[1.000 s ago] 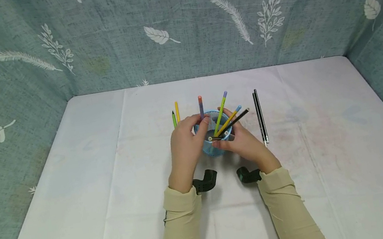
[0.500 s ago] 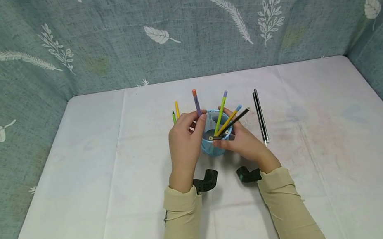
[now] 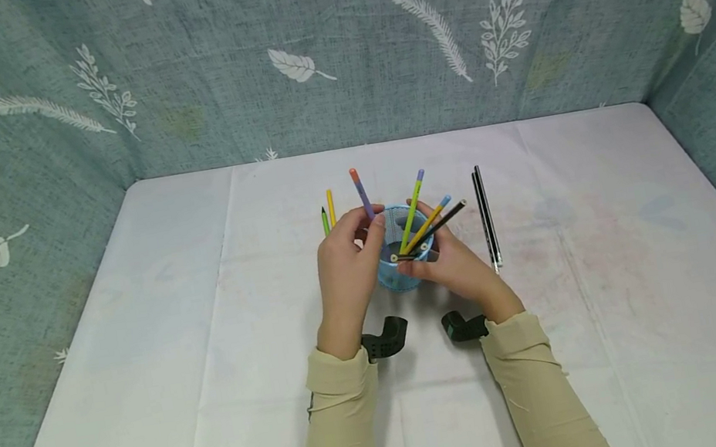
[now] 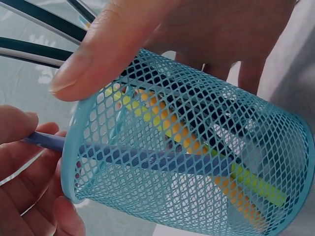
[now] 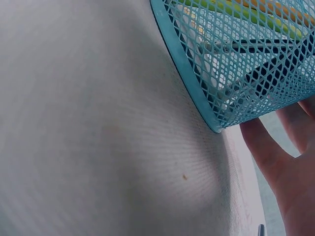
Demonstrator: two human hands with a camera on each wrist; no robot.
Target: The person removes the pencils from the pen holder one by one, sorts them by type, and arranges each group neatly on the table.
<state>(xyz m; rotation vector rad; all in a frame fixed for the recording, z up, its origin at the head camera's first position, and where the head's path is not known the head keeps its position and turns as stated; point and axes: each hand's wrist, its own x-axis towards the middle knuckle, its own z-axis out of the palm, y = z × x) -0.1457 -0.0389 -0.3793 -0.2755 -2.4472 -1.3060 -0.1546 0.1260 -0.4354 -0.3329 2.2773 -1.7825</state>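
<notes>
A light blue mesh pencil cup [image 3: 398,279] stands at the middle of the table. My right hand [image 3: 460,270] grips it from the right, the thumb at the front of the rim. Between thumb and fingers, my left hand [image 3: 347,268] pinches a purple pencil [image 3: 362,195] with an orange end, leaning left. Its lower part [image 4: 192,162] shows through the mesh, inside the cup, in the left wrist view. A lime green pencil [image 3: 416,202], a yellow pencil [image 3: 436,217] with a blue end and black pencils [image 3: 455,213] lean right in the cup.
Two black pencils [image 3: 487,219] lie side by side to the right of the cup. Beyond my left hand lie a yellow pencil [image 3: 331,208] and a green pencil [image 3: 325,221], partly hidden. A grey-green leaf-patterned curtain [image 3: 352,99] hangs behind the white-covered table [image 3: 115,418].
The purple pencil has risen a little and its orange end has swung left, with my left hand shifting slightly. The right hand and the cup have stayed in place.
</notes>
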